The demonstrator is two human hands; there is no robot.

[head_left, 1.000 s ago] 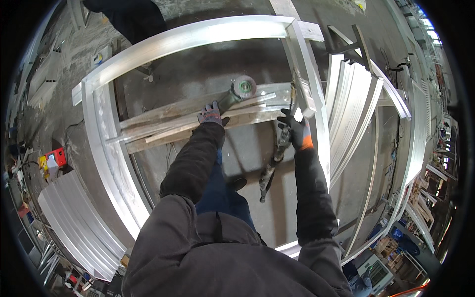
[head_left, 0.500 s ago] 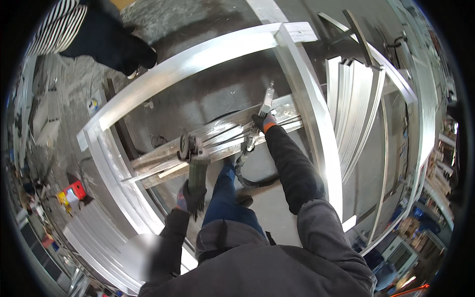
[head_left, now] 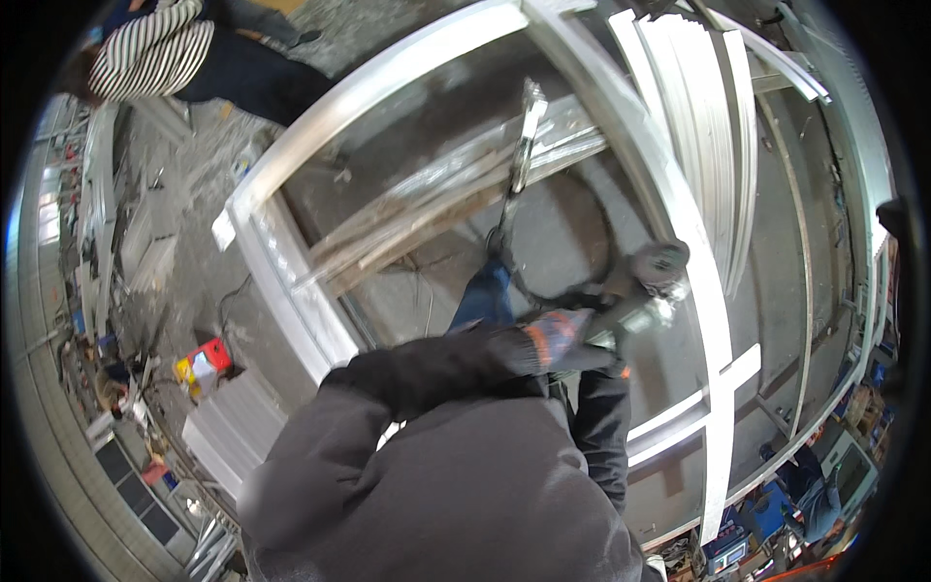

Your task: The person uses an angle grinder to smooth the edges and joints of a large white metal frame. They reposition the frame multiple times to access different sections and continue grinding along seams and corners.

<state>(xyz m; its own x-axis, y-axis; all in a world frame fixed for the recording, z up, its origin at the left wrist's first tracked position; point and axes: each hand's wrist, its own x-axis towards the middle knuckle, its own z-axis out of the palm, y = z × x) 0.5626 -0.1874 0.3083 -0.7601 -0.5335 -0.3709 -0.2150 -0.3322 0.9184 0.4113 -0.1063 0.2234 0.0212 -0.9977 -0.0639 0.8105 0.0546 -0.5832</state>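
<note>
Near the right edge of the silvery metal frame [head_left: 388, 78], the gloved left hand [head_left: 561, 335] grips a round-disced grinder [head_left: 642, 283]; the right hand [head_left: 603, 361] is partly hidden, its grip impossible to tell. Open grey floor [head_left: 562, 233] separates them from long, straight bars [head_left: 417, 233]. Ridged pale strips [head_left: 689, 145] lie beyond that edge.

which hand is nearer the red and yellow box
Left: the left hand is right of the box; the right hand, partly hidden, is farther right.
</note>
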